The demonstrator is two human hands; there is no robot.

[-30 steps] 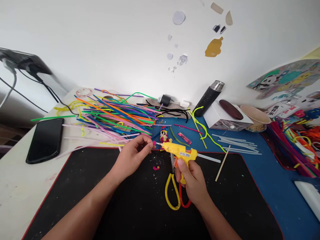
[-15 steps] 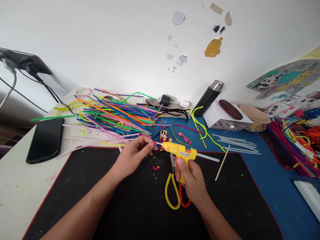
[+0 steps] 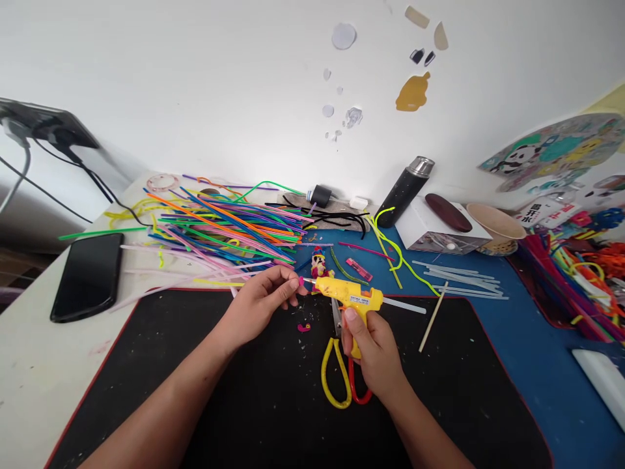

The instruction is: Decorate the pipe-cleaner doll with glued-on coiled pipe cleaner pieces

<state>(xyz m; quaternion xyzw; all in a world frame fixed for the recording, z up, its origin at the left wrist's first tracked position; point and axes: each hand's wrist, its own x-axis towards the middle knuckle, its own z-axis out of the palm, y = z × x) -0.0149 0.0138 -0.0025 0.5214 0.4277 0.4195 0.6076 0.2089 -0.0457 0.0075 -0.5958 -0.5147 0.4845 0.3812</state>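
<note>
My right hand [image 3: 372, 345] is wrapped round the handle of a yellow hot glue gun [image 3: 344, 293], with a clear glue stick [image 3: 404, 305] poking out of its back end. Between thumb and fingertips my left hand [image 3: 266, 296] pinches a small magenta piece [image 3: 301, 281], right at the gun's nozzle. Below lies a small curled magenta piece [image 3: 304, 327] with a bit of yellow. Scissors [image 3: 336, 381] with yellow and red handles rest on the black mat [image 3: 254, 404], partly hidden by the gun and my right hand. Just behind the gun is a small colourful figure [image 3: 318, 262].
Many coloured pipe cleaners [image 3: 224, 225] are heaped at the back left, near a black phone [image 3: 88, 277]. Glue sticks [image 3: 463, 277], a wooden stick [image 3: 433, 318], a pink lighter-like item [image 3: 359, 269], a thermos [image 3: 406, 192] and a white box [image 3: 434, 231] lie to the right.
Both hands stay nearly in place, with the magenta piece still at the nozzle. The whole view has shifted slightly.
</note>
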